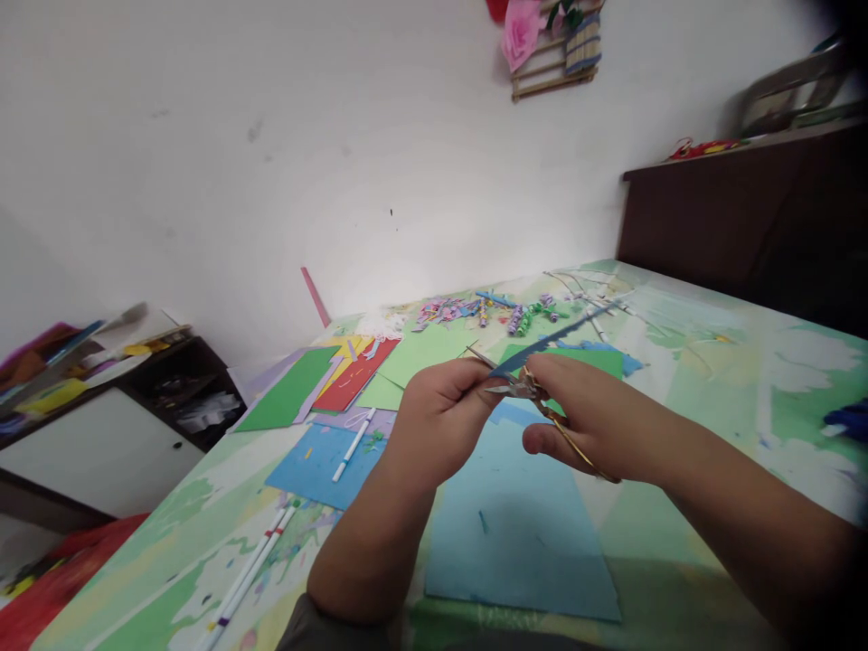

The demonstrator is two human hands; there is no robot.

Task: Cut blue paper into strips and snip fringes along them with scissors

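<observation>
Closed around the near end of a blue paper strip (562, 334), my left hand (444, 411) is at the middle of the view. The strip slants up to the right, with a jagged edge. Gold-handled scissors (525, 389) are in my right hand (589, 411), their blades partly apart around the strip's near end beside my left fingers. The two hands almost touch. Below them a light blue sheet (522, 524) lies on the table, with a small dark blue scrap (483, 522) on it.
On the patterned table (705, 533) are green sheets (291, 389), a red sheet (356, 375), a blue sheet (312, 461), a marker (353, 445), more markers (254, 574) and curled paper pieces (535, 315). A dark cabinet (732, 208) stands at the right, a shelf (108, 443) at the left.
</observation>
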